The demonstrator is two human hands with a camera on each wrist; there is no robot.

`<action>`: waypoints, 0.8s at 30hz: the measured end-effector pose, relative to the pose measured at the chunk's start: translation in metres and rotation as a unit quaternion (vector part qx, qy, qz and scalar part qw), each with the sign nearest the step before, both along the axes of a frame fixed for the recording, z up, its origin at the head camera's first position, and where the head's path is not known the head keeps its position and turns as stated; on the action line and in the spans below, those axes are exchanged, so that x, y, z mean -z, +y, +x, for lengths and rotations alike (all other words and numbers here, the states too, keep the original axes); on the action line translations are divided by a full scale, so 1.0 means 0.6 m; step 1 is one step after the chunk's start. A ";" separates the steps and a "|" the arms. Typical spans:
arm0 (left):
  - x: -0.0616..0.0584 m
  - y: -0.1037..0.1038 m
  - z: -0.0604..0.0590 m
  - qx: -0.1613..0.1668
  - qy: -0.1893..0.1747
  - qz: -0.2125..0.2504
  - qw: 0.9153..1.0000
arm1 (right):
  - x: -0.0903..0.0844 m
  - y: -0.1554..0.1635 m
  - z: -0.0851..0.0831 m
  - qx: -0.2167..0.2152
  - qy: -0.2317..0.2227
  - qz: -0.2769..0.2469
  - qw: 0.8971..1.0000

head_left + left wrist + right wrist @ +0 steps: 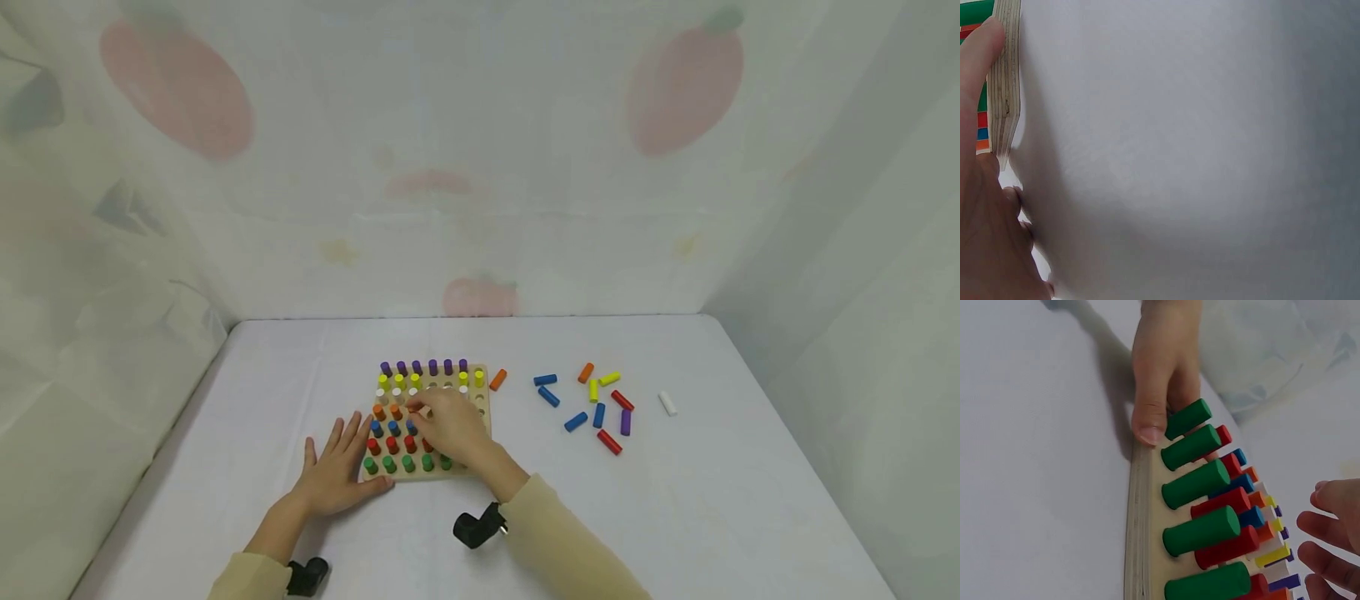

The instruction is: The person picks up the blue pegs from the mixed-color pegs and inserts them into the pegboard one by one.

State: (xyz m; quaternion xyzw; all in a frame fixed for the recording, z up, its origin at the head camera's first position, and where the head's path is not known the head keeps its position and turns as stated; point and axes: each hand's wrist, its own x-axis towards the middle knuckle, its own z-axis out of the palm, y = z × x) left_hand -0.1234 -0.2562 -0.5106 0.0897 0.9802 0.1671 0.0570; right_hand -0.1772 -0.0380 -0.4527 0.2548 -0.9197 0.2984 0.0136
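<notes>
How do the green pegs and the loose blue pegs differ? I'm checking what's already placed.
The green pegs stand upright in the wooden board's near row; the blue pegs lie on their sides on the table, right of the board. Green ones line up evenly; blue ones point different ways. Both look like plain cylinders of like size.

The left hand (982,212) fills the lower left corner of the left wrist view, lying against the white counter (1197,150). One finger, likely the thumb (979,59), reaches up along the frame's left edge and touches the pale, layered side of a wooden board (1005,81). Just beyond the board's edge, at the far left, show slivers of green, red, blue and orange. The hand casts a soft shadow on the counter beside it.
</notes>
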 end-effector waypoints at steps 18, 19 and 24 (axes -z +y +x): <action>0.003 -0.002 -0.001 -0.002 -0.004 0.011 1.000 | 0.012 0.075 -0.019 0.064 0.018 -0.154 0.986; 0.003 -0.002 -0.001 -0.002 -0.003 0.014 1.000 | 0.014 0.081 -0.021 0.068 0.025 -0.159 0.985; 0.004 -0.003 -0.003 -0.001 -0.002 0.011 1.000 | 0.021 0.111 -0.031 0.088 0.047 -0.173 0.980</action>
